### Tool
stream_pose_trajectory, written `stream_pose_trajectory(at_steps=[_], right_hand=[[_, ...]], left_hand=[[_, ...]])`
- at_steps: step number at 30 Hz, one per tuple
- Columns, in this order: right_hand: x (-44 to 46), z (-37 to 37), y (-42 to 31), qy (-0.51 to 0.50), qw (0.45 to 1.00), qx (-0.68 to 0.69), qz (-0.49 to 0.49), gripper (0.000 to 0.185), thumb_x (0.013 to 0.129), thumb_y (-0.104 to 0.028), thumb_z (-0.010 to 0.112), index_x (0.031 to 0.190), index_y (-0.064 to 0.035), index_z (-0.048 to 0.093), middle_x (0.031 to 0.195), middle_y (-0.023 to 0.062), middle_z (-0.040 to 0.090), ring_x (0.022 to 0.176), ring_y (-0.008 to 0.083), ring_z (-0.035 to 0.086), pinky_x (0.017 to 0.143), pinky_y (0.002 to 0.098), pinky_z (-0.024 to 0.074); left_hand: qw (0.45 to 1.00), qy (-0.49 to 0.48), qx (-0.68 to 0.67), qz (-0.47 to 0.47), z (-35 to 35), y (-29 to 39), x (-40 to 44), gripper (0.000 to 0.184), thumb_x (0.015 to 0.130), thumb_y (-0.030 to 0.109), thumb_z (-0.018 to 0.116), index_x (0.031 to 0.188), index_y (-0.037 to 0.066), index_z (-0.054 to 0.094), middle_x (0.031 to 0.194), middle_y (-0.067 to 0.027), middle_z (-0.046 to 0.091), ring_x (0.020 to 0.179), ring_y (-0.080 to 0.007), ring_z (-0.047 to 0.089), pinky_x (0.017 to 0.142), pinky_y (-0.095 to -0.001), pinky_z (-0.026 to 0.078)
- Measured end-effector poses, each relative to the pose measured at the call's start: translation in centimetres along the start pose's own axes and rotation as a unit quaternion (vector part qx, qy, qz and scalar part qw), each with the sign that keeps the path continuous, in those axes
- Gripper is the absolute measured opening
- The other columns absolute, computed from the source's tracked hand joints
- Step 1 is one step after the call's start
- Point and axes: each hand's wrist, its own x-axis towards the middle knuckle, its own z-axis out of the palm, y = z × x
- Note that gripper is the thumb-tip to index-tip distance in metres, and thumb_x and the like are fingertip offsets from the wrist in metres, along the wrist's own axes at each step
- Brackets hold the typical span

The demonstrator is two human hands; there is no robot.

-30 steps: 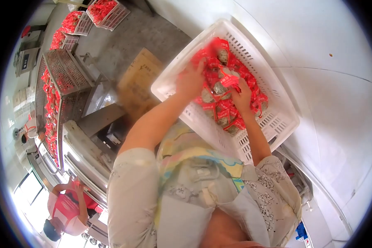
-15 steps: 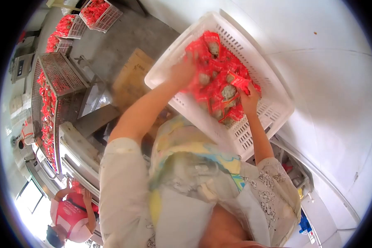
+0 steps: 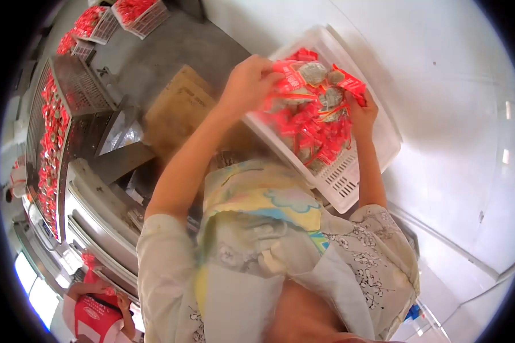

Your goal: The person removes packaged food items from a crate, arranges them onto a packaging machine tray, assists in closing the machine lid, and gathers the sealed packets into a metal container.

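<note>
A white plastic basket with slotted walls holds a heap of red packets with clear windows. At the upper left of the heap, my left hand pinches the end of a red packet, which is raised above the others. Over the right side of the basket, my right hand is closed on another red packet. Both packets are close together, and more packets lie or hang just beneath them, partly blurred.
A flattened brown cardboard piece lies on the floor left of the basket. Further left is a perforated metal tray full of red packets. Filled crates stand at the upper left. A co-worker is at lower left, and a white wall is at right.
My left hand has risen with a packet now clearly in its fingers. My right hand has shifted up and right with its packet. The view has moved somewhat, and the co-worker appears lower.
</note>
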Motion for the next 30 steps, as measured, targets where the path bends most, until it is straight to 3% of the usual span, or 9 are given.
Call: stream_pose_trajectory(at_steps=[3,7,10,13,16,21,22,26,30], right_hand=[[1.1,4.1,-6.4,-0.026,0.994,-0.014,-0.109,0.016,0.080,-0.005,0.071,0.094,-0.0014,0.064,0.081,0.0010,0.063,0.074,0.0064,0.052,0.069,0.0225,0.0442],[-1.1,11.1,-14.2,-0.120,0.980,-0.001,-0.160,0.019,0.081,-0.003,0.069,0.099,-0.0006,0.063,0.085,0.0013,0.064,0.077,0.0073,0.054,0.072,0.0226,0.0452],[-3.0,20.9,-20.2,-0.241,0.937,0.011,-0.254,0.020,0.083,-0.002,0.067,0.103,-0.0011,0.063,0.092,0.0013,0.064,0.080,0.0077,0.056,0.075,0.0235,0.0464],[-8.1,30.2,-25.2,-0.400,0.887,0.085,-0.213,0.021,0.084,-0.001,0.066,0.105,-0.0018,0.063,0.094,-0.0002,0.063,0.082,0.0071,0.056,0.075,0.0226,0.0465],[-14.0,42.3,-27.7,-0.548,0.789,0.161,-0.227,0.022,0.084,0.000,0.066,0.106,-0.0019,0.062,0.091,-0.0012,0.062,0.084,0.0063,0.057,0.074,0.0217,0.0470],[-30.4,54.1,-38.6,-0.687,0.526,0.218,-0.452,0.015,0.080,0.000,0.067,0.095,-0.0017,0.064,0.074,0.0026,0.051,0.068,0.0105,0.054,0.063,0.0246,0.0432],[-33.8,54.2,-40.9,-0.738,0.491,0.234,-0.399,0.019,0.079,-0.001,0.068,0.098,-0.0027,0.065,0.074,0.0037,0.051,0.067,0.0111,0.055,0.061,0.0256,0.0431],[-43.9,59.5,-45.2,-0.702,0.401,0.133,-0.573,0.022,0.082,-0.023,0.066,0.101,-0.0132,0.067,0.085,0.0077,0.059,0.075,0.0275,0.060,0.065,0.0362,0.0469],[-51.5,63.9,-45.8,-0.659,0.373,0.067,-0.650,0.020,0.082,-0.022,0.062,0.100,-0.0152,0.066,0.087,0.0093,0.057,0.081,0.0323,0.059,0.067,0.0412,0.0472]], left_hand=[[0.995,0.081,-0.053,-0.002,-8.1,1.5,-3.4,0.021,0.083,0.006,0.068,0.075,-0.002,0.051,0.071,-0.0041,0.045,0.065,-0.0116,0.040,0.061,-0.0264,0.038],[0.971,0.224,-0.086,-0.013,-16.8,-1.6,-12.6,0.019,0.081,0.000,0.068,0.074,-0.003,0.050,0.074,-0.0023,0.046,0.068,-0.0107,0.040,0.061,-0.0253,0.038],[0.929,0.371,0.012,-0.011,-23.3,-3.8,-21.0,0.021,0.079,-0.001,0.069,0.073,-0.003,0.049,0.074,-0.0054,0.044,0.066,-0.0149,0.040,0.060,-0.0264,0.037],[0.864,0.482,0.023,-0.145,-26.5,-5.3,-29.8,0.023,0.079,0.001,0.069,0.073,-0.004,0.047,0.073,-0.0067,0.043,0.064,-0.0170,0.040,0.059,-0.0279,0.037],[0.764,0.591,0.084,-0.242,-29.1,-8.2,-37.5,0.016,0.080,0.005,0.068,0.079,-0.005,0.056,0.074,-0.0090,0.049,0.064,-0.0197,0.046,0.060,-0.0300,0.040],[0.609,0.694,0.220,-0.313,-30.3,-10.7,-50.1,0.013,0.079,0.007,0.069,0.080,-0.004,0.062,0.075,-0.0137,0.054,0.064,-0.0245,0.053,0.060,-0.0355,0.043],[0.587,0.700,0.226,-0.337,-30.0,-11.1,-51.9,0.013,0.079,0.007,0.069,0.081,-0.004,0.062,0.076,-0.0140,0.054,0.064,-0.0252,0.053,0.060,-0.0357,0.043],[0.520,0.699,0.239,-0.429,-30.9,-11.4,-56.6,0.016,0.080,0.012,0.069,0.081,-0.003,0.063,0.080,-0.0161,0.056,0.068,-0.0309,0.056,0.063,-0.0377,0.045],[0.483,0.688,0.198,-0.505,-32.9,-13.3,-58.7,0.018,0.081,0.017,0.067,0.082,0.000,0.065,0.083,-0.0158,0.057,0.073,-0.0334,0.058,0.066,-0.0408,0.046]])
